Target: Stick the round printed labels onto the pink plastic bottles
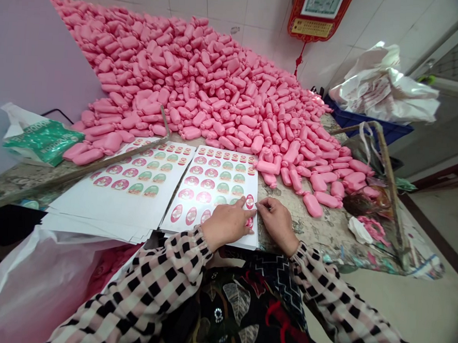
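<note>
A white sheet of stickers (212, 196) lies in front of me, printed with rows of pink and green labels. My left hand (228, 223) rests palm down on its lower right part, fingers stretched out and covering some labels. Just above those fingertips is a pink oval sticker (249, 201). At the sheet's right edge, beside that oval, my right hand (278, 221) has its thumb and fingers pinched together. Whatever is between those fingertips is too small to make out.
A second stack of sticker sheets (110, 205) lies left, with a metal bar (125, 157) across it. Pink bottles (203, 87) are heaped behind. A green package (40, 136) sits far left; a blue crate (387, 129) stands back right. A metal frame (387, 176) rises at the right.
</note>
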{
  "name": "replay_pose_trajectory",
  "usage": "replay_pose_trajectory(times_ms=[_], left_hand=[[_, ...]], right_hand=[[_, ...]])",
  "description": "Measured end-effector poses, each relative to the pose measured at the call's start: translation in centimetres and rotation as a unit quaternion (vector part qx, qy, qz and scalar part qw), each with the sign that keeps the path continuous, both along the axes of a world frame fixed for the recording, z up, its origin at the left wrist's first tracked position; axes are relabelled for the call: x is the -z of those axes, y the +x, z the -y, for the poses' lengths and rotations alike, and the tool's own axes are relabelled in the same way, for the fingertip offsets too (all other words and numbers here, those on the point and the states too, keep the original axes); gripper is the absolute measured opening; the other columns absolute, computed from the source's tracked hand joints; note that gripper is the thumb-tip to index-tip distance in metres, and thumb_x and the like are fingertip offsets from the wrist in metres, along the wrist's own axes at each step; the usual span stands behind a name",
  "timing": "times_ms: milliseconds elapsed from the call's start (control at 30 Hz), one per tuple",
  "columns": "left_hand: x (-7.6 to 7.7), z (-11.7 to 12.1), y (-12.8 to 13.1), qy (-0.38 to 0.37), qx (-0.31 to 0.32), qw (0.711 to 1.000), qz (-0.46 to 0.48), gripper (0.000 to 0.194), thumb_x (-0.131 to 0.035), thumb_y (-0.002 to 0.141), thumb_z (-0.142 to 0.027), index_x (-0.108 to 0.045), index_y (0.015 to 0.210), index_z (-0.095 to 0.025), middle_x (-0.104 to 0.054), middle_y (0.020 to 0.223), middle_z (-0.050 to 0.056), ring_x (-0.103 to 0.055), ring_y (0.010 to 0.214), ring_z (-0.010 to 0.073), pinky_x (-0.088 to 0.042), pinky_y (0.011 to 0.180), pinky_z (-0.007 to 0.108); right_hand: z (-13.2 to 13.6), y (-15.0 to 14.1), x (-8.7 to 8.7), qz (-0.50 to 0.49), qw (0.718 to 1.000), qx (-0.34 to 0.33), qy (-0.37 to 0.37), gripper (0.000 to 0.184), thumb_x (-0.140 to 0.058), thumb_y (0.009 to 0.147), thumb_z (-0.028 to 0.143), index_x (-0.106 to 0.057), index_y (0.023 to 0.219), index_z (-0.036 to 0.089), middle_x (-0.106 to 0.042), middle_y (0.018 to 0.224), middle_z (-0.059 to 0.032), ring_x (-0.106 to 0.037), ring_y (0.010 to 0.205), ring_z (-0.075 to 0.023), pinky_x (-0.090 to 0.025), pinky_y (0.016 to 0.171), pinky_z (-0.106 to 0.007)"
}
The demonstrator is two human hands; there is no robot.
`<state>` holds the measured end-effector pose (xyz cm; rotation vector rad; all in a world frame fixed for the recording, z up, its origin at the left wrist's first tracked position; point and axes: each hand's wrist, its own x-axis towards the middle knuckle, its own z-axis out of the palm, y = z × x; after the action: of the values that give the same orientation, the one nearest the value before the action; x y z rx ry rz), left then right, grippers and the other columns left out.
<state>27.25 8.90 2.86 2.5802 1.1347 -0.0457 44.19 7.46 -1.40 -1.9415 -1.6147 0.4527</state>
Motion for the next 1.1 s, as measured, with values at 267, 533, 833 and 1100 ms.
replay_pose_trajectory(times_ms=[267, 533, 833, 1100], left_hand=[[-0.1, 0.2, 0.0, -0.011, -0.011, 1.000, 0.003, 0.055, -0.056, 0.078, -0.049, -0.044, 0.130, -0.035, -0.028, 0.146, 0.012, -0.058, 0.102, 0.0345, -0.045, 0.080, 0.045], [0.1, 0.0, 0.0, -0.004, -0.002, 1.000, 0.004, 0.057, -0.055, 0.077, -0.051, -0.044, 0.130, -0.034, -0.029, 0.146, 0.013, -0.058, 0.101, 0.0359, -0.046, 0.078, 0.047], [-0.1, 0.0, 0.0, -0.014, -0.001, 1.000, 0.006, 0.055, -0.054, 0.078, -0.051, -0.043, 0.129, -0.036, -0.028, 0.145, 0.012, -0.057, 0.102, 0.0351, -0.046, 0.078, 0.047], [-0.1, -0.1, 0.1, -0.007, -0.005, 1.000, -0.020, 0.056, -0.053, 0.077, -0.054, -0.044, 0.129, -0.037, -0.027, 0.146, 0.014, -0.059, 0.099, 0.0348, -0.047, 0.077, 0.046]], right_hand=[[0.1, 0.0, -0.2, -0.013, 1.000, -0.004, 0.003, 0.021, -0.050, 0.080, 0.037, -0.065, 0.079, 0.022, -0.065, 0.080, -0.0016, -0.056, 0.071, -0.0162, -0.038, 0.063, -0.027], [-0.6, -0.1, 0.4, -0.020, 1.000, 0.001, 0.014, 0.023, -0.049, 0.080, 0.039, -0.063, 0.077, 0.021, -0.064, 0.078, -0.0009, -0.055, 0.069, -0.0157, -0.037, 0.062, -0.027], [-1.9, 0.4, -0.6, 0.018, 0.999, -0.041, -0.019, 0.019, -0.052, 0.079, 0.036, -0.063, 0.078, 0.021, -0.065, 0.078, -0.0001, -0.055, 0.070, -0.0150, -0.034, 0.061, -0.026], [-2.4, 0.6, -1.3, 0.030, 0.997, -0.065, -0.032, 0.029, -0.049, 0.081, 0.047, -0.062, 0.075, 0.021, -0.064, 0.073, 0.0006, -0.054, 0.066, -0.0142, -0.031, 0.056, -0.025]])
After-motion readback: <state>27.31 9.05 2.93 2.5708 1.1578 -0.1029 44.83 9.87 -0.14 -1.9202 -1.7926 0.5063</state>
